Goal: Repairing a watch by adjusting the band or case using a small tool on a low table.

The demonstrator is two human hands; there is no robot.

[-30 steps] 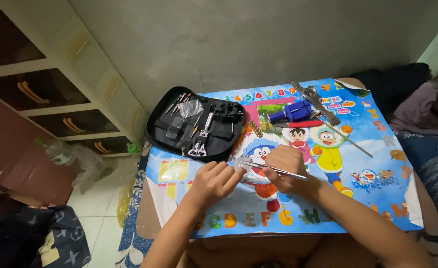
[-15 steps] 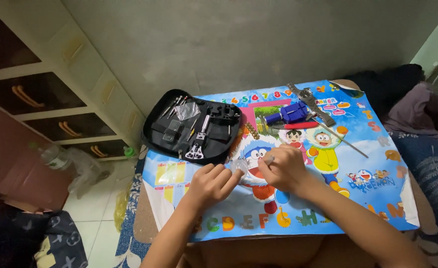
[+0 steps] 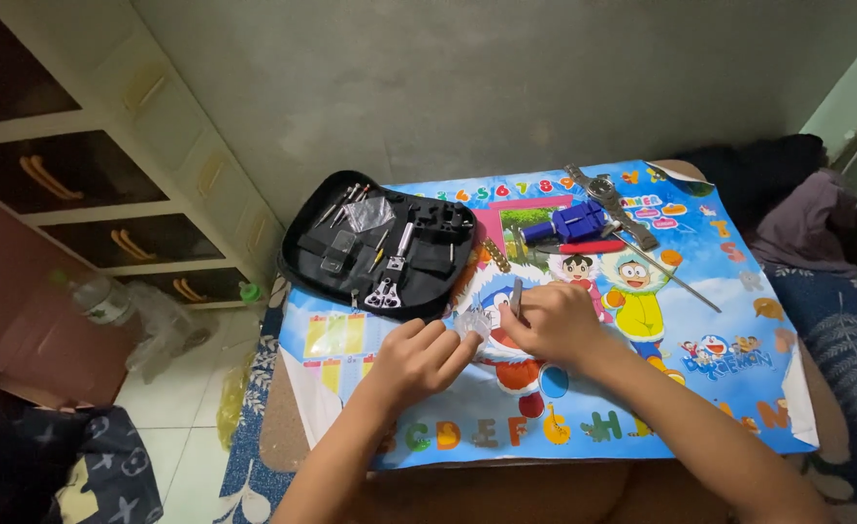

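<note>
Grey plaster wall stood behind a low counter (image 3: pixel 283 446) covered by a bright cartoon poster (image 3: pixel 739 320), with wooden drawers (image 3: pixel 128 243) off to the left and a plastic bottle (image 3: pixel 98 299) on the tiled floor. On the poster's far left corner lay an open black tool case (image 3: pixel 380 243) with small metal tools set in its slots. Further right sat a blue tool (image 3: pixel 572 225), a metal wristwatch (image 3: pixel 611 199) just beyond it and a thin metal rod (image 3: pixel 676 278) nearby. Near the middle of the poster, the left hand (image 3: pixel 419 359) pinched a small clear plastic bag (image 3: pixel 470 325) between narrowed fingers. Just beside it, the right hand (image 3: pixel 555 325) had its fingers closed around a slim grey metal tool (image 3: pixel 517 294), which stuck upward from the fist, close to the bag.
</note>
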